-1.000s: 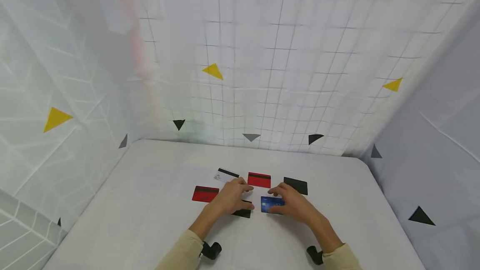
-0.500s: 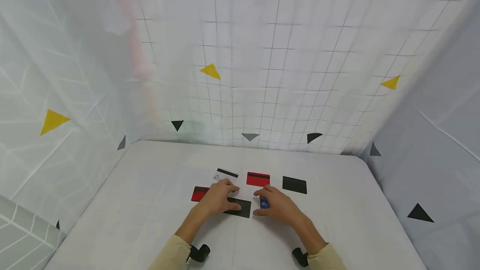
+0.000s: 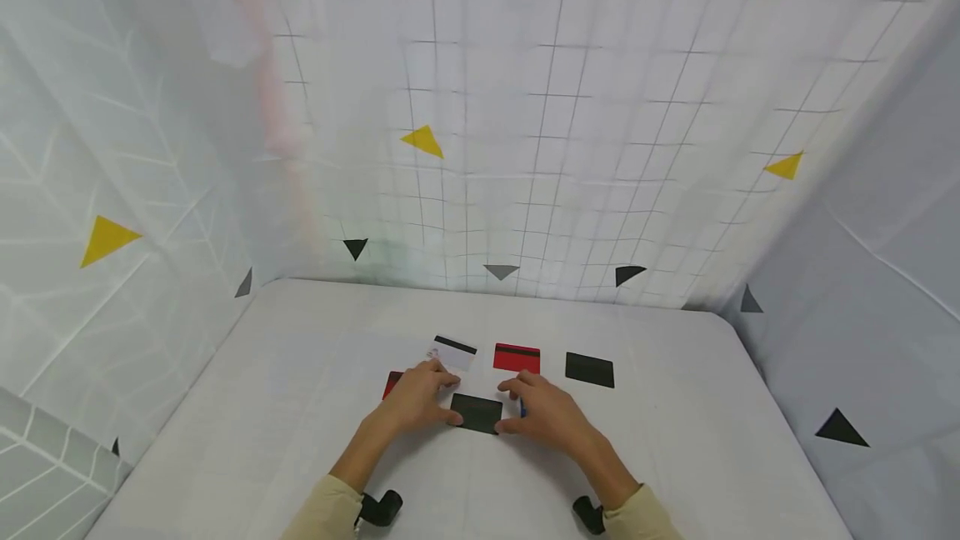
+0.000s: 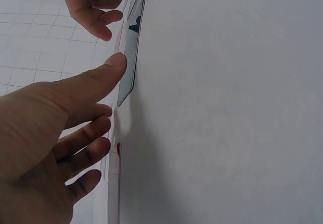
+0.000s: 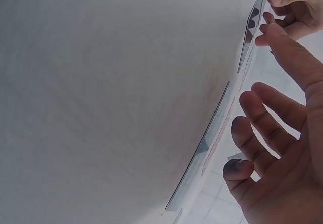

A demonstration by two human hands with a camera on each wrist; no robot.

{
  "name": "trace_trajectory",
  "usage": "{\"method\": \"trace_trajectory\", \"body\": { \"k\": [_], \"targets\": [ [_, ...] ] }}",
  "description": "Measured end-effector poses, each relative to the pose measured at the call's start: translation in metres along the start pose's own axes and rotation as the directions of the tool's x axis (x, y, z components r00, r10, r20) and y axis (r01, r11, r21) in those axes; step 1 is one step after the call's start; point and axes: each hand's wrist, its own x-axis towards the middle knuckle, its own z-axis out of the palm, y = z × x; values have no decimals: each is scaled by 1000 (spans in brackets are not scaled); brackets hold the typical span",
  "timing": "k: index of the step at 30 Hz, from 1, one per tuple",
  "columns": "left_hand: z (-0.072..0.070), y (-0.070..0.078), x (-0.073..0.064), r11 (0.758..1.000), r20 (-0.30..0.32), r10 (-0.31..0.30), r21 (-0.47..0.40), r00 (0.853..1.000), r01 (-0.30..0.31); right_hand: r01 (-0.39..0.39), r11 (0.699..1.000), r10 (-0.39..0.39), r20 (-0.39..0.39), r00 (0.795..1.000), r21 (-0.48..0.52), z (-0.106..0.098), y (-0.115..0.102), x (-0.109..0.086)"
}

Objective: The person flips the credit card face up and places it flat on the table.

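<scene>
My left hand hovers low over the table at the left end of a black card, its thumb at the card's edge. Under and behind that hand a red card is partly hidden. At the right end of the black card is my right hand, which covers nearly all of a blue card. In the left wrist view the thumb stands apart from relaxed fingers. The right wrist view shows loosely bent fingers with nothing held. Whether either thumb touches the black card, I cannot tell.
Behind the hands lie a white card with a dark stripe, a red striped card and another black card. They rest flat on the white table. White sheeting encloses the table's back and sides.
Both hands have moved left. The left hand has uncovered the front black card and now covers more of the left red card. The right hand has come over the blue card, hiding most of it.
</scene>
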Motion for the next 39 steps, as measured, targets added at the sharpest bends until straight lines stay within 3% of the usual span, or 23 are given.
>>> {"method": "trace_trajectory", "body": {
  "k": [8, 26, 39],
  "targets": [
    [0, -5, -5, 1000, -3, 25, 3, 1000, -25, -16, 1000, 16, 2, 1000, -27, 2, -3, 1],
    [-3, -2, -7, 997, -13, 77, 17, 997, -76, -1, 997, 4, 33, 999, -80, 3, -8, 0],
    [0, -4, -7, 997, -6, 77, 4, 997, -77, 8, 999, -7, 47, 999, -33, 4, -7, 0]
  ]
}}
